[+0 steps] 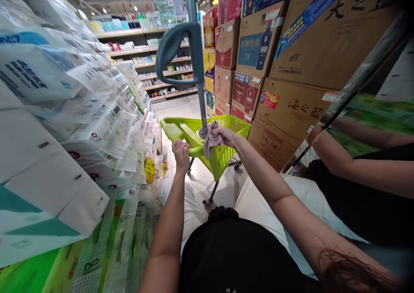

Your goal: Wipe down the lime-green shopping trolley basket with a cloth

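A lime-green shopping cart (234,122) with perforated basket walls stands on casters right in front of me. My left hand (181,150) is closed over the cart's green handle bar (196,151) at its near left side. A crumpled mauve cloth (211,140) is gripped in my right hand (227,136), over the near rim of the cart. Beside the cloth rises a grey pole (202,105) with a blue-grey loop handle (197,53) near its upper part. The cloth hides the pole's lower part, so I cannot tell whether it touches the pole.
Plastic-wrapped tissue packs (35,75) are piled high along the left. Stacked cartons (255,47) line the right, with a mirror-like panel (365,124) closer to me reflecting an arm. Shelves of goods (145,62) stand behind the tiled floor (177,106).
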### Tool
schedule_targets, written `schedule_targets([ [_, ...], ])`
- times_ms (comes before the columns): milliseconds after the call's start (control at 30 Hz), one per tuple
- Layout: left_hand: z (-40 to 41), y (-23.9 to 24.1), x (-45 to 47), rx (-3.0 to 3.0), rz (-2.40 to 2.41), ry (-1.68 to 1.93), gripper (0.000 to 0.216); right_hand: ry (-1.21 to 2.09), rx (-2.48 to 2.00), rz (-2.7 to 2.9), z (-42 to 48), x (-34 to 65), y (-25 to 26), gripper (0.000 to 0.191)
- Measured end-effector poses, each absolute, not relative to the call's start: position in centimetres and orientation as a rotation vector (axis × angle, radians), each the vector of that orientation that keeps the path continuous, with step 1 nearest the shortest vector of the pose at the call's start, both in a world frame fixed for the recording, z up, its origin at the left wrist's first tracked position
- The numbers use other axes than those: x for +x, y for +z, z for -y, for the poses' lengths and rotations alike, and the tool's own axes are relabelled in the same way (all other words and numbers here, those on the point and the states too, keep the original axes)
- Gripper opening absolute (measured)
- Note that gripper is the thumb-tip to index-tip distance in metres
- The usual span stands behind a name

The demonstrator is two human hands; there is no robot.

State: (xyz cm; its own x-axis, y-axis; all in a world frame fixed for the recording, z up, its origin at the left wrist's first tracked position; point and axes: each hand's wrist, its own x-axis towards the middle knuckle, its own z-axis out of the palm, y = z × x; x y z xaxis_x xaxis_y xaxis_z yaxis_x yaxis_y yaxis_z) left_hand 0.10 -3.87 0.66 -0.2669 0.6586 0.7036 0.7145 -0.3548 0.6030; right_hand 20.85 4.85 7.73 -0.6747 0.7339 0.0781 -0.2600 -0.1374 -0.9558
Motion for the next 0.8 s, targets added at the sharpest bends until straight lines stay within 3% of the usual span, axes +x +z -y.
schedule_targets([
  [133, 3.6, 0.7, 0.4, -1.863, 1.770, -1.739, 0.030, 1.619, -0.619, 1.514, -4.2, 20.3, 9.3, 0.031],
  [267, 3.4, 0.8, 0.4, -1.869, 1.816, -1.717, 0.030, 1.096, -0.686, 1.577, -4.2, 18.2, 11.7, 0.037],
  [400, 3.4, 0.9, 0.5, -1.860, 1.803, -1.706, 0.029, 0.619, -0.955, 1.642, -1.4, 16.3, 8.6, 0.044],
  [533, 3.5, 0.8, 0.8, -1.855, 1.783, -1.687, 0.030, 0.465, -1.227, 1.660, 0.9, 15.7, 5.8, 0.046],
  [800, 3.3, 0.7, 1.5, -1.803, 1.781, -1.659, 0.030, 0.261, -1.149, 1.815, -2.4, 16.4, 9.0, 0.054],
])
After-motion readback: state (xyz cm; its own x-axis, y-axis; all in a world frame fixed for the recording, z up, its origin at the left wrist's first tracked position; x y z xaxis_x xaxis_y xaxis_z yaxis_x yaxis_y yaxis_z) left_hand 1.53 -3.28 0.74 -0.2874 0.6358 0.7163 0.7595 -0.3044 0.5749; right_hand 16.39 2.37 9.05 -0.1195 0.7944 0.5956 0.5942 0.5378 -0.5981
